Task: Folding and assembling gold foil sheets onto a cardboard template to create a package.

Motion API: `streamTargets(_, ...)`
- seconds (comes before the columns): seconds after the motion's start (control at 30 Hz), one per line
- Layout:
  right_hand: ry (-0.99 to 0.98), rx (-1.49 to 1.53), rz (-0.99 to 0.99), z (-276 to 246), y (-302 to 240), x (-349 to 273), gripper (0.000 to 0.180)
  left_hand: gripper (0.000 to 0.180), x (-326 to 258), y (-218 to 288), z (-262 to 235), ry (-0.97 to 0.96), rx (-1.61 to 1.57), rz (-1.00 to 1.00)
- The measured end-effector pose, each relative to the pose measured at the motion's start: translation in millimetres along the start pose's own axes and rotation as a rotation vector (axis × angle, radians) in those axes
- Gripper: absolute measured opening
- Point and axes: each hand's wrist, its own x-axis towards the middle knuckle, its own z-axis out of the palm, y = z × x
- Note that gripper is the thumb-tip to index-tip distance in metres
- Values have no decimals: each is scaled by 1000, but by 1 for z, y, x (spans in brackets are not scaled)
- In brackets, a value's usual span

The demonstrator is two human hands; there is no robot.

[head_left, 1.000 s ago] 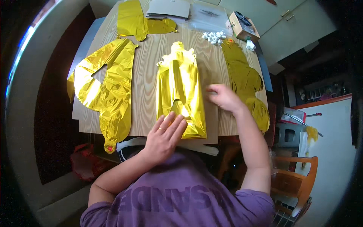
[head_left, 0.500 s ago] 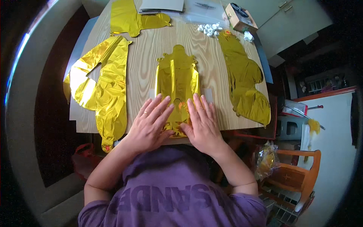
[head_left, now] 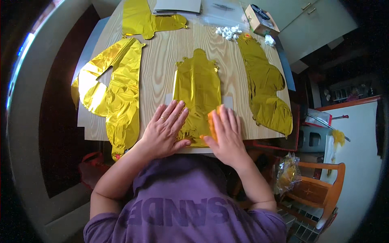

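A deflated gold foil balloon [head_left: 197,83] lies lengthwise in front of me, its tabbed end pointing away and its near end at the table's edge. My left hand [head_left: 165,128] rests flat over its lower left side, fingers stretched out. On the lower right side my right hand [head_left: 227,135] lies with fingers extended, holding nothing; an orange glow on the foil beside the fingers looks like a reflection. Pale sheet corners stick out from under the balloon on both sides. To the left is a crumpled gold foil balloon [head_left: 125,89]; to the right, a flatter one [head_left: 261,77].
Another gold foil piece [head_left: 139,22] lies at the far left of the wooden table [head_left: 156,67]. Behind are a stack of white sheets [head_left: 177,5], clear plastic bags [head_left: 223,16], white crumpled bits [head_left: 228,32] and a small box [head_left: 261,22]. A wooden chair [head_left: 312,186] stands at right.
My hands have moved apart, the right one outward. The middle balloon's near part lies flatter and wider, with its raised folds smoothed down. The view has shifted slightly.
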Motion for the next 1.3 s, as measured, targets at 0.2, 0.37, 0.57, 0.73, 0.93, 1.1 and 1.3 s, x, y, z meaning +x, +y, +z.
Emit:
streamTargets(0.2,206,474,577,-17,18,-62,28,86,-8,7,-1,-42,-21,9)
streamTargets(0.37,9,1610,807,21,23,-75,31,87,-16,26,5,-61,-48,54)
streamTargets(0.57,15,1883,772,16,6,-76,29,54,-50,30,-9,366,-804,-244)
streamTargets(0.73,-73,2004,725,-8,-20,-92,26,42,-106,25,-7,-57,-1817,-897)
streamTargets(0.93,-254,1924,740,8,-23,-102,26,30,-68,30,6,-39,-1994,-970)
streamTargets(1.1,-228,1911,536,17,17,-80,50,31,-69,41,9,-18,-1871,-827)
streamTargets(1.3,-67,1721,546,9,-3,-63,50,40,-69,39,-1,-83,-1635,-813)
